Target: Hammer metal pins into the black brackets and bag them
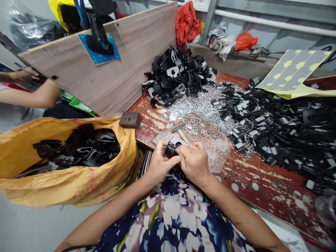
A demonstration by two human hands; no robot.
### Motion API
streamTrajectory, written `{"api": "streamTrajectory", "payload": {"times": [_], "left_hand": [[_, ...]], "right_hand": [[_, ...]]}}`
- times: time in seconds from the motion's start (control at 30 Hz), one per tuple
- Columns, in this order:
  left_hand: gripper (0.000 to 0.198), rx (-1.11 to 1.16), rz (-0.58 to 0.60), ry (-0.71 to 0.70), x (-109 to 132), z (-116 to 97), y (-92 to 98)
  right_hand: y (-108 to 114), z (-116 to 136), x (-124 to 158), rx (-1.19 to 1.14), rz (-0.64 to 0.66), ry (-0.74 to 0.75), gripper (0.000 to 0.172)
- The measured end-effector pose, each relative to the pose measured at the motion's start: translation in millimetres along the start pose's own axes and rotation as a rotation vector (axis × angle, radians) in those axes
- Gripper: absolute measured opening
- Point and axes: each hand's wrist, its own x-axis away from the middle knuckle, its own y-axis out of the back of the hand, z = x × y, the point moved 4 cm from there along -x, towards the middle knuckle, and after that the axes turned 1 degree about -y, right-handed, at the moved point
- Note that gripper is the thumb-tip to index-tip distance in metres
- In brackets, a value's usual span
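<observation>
At the table's front edge, my left hand [162, 161] is closed around a small black plastic part [170, 149] with a grey face. My right hand [194, 160] pinches at the part's right side, its fingertips close against the left thumb. Whether a small pin sits in that pinch is hidden. Just beyond my hands, a small hammer [181, 133] with a wooden handle and green head lies on a speckled stone slab [219, 150]. Behind it spreads a heap of thin silvery pins [199, 106].
Black parts with grey pads [181, 70] are piled at the back, smaller black parts [283, 122] at right. A yellow sack [78, 182] of black pieces stands left, beside a brown block [130, 120]. A wooden board [141, 49] separates a co-worker's arm [39, 92]. Sticker sheets [296, 68] lie back right.
</observation>
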Motion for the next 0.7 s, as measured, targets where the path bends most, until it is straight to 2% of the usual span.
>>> {"api": "streamTrajectory", "payload": {"times": [0.1, 0.2, 0.27, 0.33, 0.43, 0.53, 0.6, 0.7], "left_hand": [[0.048, -0.275, -0.071, -0.109, 14, -11, 36.7], [0.031, -0.412, -0.058, -0.039, 20, -16, 71.2], [0.028, -0.421, -0.075, 0.018, 19, -13, 83.1], [0.028, -0.422, -0.100, 0.022, 12, -5, 82.3], [0.028, -0.481, -0.112, -0.036, -3, 11, 65.9], [0.033, -0.601, -0.098, -0.088, -15, 24, 50.9], [0.038, -0.647, -0.095, -0.097, -19, 29, 47.7], [0.044, -0.662, -0.124, -0.102, -22, 32, 49.8]], "right_hand": [[5, -8, 8, -0.061, 0.166, -0.008, 0.019], [6, -33, 22, 0.182, 0.271, -0.118, 0.025], [2, -48, 32, 0.326, 0.333, -0.155, 0.025], [-4, -58, 38, 0.355, 0.417, -0.188, 0.019], [-8, -70, 46, 0.330, 0.561, -0.318, 0.012], [-3, -78, 53, 0.254, 0.630, -0.363, 0.023], [8, -77, 55, 0.154, 0.548, -0.293, 0.036], [33, -65, 57, -0.020, 0.338, -0.186, 0.046]]}}
